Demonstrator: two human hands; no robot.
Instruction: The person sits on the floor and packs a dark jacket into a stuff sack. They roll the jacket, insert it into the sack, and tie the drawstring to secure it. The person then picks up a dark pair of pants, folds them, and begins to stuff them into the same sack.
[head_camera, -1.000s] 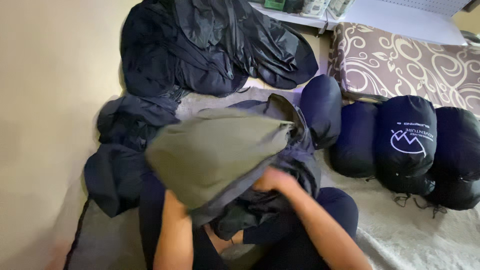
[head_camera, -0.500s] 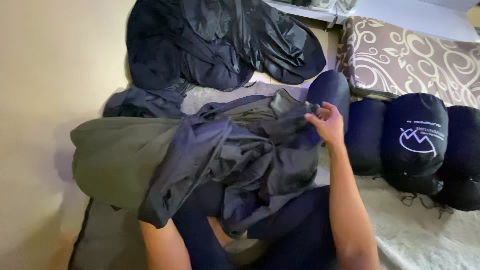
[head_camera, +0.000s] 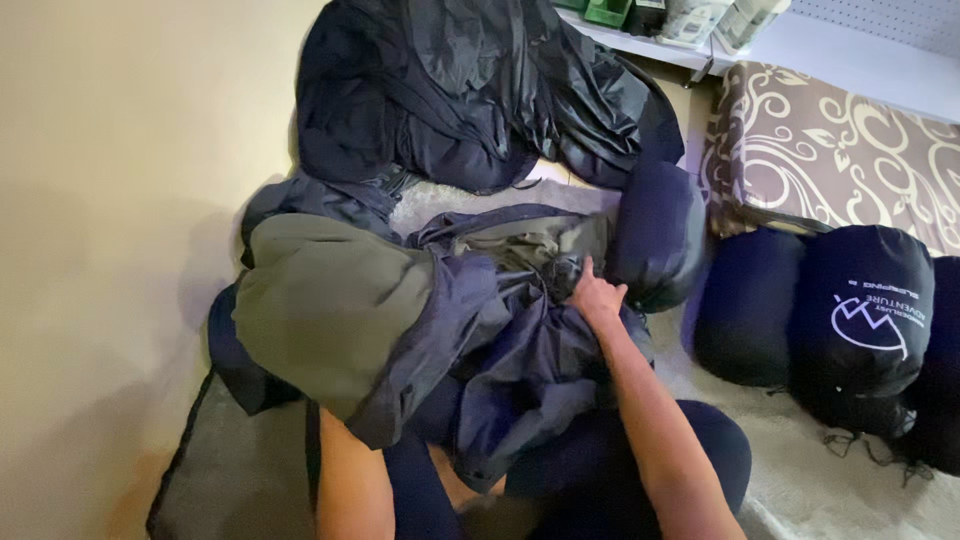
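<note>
Across my lap lies a loose sleeping bag with a navy shell and an olive-green lining, which bulges out to the left. My right hand grips the crumpled navy fabric near the bag's upper middle, fingers dug into the folds. My left forearm runs up under the olive part, and the left hand itself is hidden beneath the fabric. My legs in dark trousers are folded under the bag.
A heap of dark unrolled sleeping bags lies at the back against the beige wall. Packed navy stuff sacks line up on the right, in front of a brown patterned cushion. A grey mat sits at lower left.
The olive part swung from in front of me out to the left. My right hand moved from the bag's far right edge in to its crumpled middle.
</note>
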